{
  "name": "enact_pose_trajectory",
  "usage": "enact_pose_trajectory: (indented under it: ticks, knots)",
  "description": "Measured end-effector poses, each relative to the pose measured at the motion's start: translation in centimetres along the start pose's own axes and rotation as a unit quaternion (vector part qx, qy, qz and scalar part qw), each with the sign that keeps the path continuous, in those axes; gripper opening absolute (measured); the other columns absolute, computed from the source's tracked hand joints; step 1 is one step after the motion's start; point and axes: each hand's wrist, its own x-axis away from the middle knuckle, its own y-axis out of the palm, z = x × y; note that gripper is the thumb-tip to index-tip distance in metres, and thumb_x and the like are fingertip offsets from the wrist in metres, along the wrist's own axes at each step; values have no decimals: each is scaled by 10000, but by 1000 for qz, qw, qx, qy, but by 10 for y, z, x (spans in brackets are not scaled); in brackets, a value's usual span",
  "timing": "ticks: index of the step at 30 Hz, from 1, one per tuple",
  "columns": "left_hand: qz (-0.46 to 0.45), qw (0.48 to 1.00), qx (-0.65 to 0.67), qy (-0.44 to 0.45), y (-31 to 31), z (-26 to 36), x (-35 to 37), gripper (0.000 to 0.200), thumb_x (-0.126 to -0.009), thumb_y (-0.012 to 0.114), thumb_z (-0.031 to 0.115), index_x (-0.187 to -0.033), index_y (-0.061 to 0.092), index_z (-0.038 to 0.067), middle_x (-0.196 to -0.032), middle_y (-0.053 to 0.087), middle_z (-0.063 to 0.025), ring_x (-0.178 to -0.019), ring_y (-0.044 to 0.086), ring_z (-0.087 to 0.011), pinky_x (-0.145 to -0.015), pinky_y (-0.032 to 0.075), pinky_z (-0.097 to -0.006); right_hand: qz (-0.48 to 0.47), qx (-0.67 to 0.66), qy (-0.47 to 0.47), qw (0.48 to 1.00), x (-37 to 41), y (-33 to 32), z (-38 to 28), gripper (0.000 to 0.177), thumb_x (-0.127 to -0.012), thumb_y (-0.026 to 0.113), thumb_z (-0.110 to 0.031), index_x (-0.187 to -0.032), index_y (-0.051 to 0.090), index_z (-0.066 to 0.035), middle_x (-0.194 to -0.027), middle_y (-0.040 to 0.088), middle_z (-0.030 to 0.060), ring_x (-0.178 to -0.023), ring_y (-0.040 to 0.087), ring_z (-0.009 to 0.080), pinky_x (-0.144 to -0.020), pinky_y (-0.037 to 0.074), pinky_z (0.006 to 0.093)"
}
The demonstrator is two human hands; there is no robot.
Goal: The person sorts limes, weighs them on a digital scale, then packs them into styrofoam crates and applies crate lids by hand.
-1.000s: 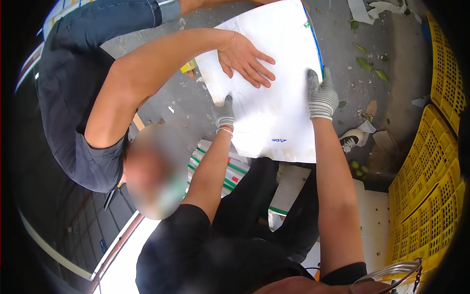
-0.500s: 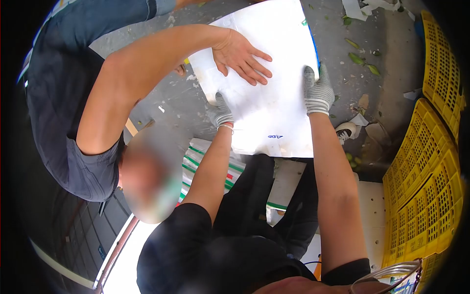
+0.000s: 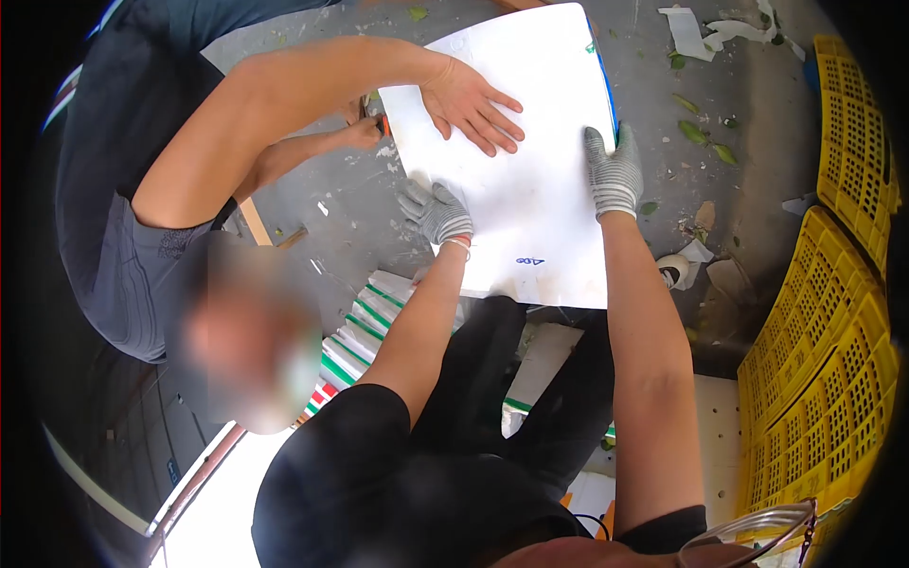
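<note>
A large white sheet [image 3: 540, 204] with a blue right edge and blue handwriting near its bottom lies before me; its thickness cannot be told. My left hand [image 3: 437, 214], in a grey striped glove, lies over its lower left edge with fingers spread. At the right edge, my gloved right hand [image 3: 614, 175] straddles the border and grips it, part on top and part over the side. Another person's bare hand [image 3: 473, 109] presses flat on the upper part of the sheet. That person's other hand [image 3: 362, 133] holds a small orange thing [image 3: 383, 125] by the left edge.
Yellow perforated crates [image 3: 805, 350] stand along the right. Green leaves [image 3: 694, 133] and torn white paper [image 3: 686, 33] litter the grey floor. White pieces with green stripes [image 3: 365, 317] lie below my left forearm. The other person leans in from the left.
My left hand has shifted right onto the sheet, its fingers now spread. The co-worker's head has moved left and down, and their other hand with the orange thing now shows. My right hand stays put.
</note>
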Motion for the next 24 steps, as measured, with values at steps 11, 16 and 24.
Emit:
enact_pose_trajectory:
  ticks: [11,16,24]
  knots:
    - [-118,953,112,254,-36,74,192,699,-758,424,245,-1283,141,-121,-1351,100,-303,-1270,32,-448,-1012,-2,-548,32,-283,135,949,247,-94,245,430,-835,530,-116,-1200,382,57,-1203,459,166,-1105,443,230,-951,328,321]
    - [-112,956,95,253,-47,83,193,709,-771,398,247,-1291,91,-125,-1357,64,-307,-1273,7,-444,-1011,-16,-538,9,39,79,996,353,-122,238,332,-729,573,-71,-1049,515,-3,-1055,523,206,-975,501,346,-874,393,393]
    - [-94,963,23,253,-59,86,192,695,-801,394,273,-1301,94,-105,-1370,69,-281,-1285,28,-410,-1027,28,-506,-9,168,19,986,336,-135,236,249,-710,577,-141,-956,583,-103,-1029,547,125,-991,486,328,-831,418,411]
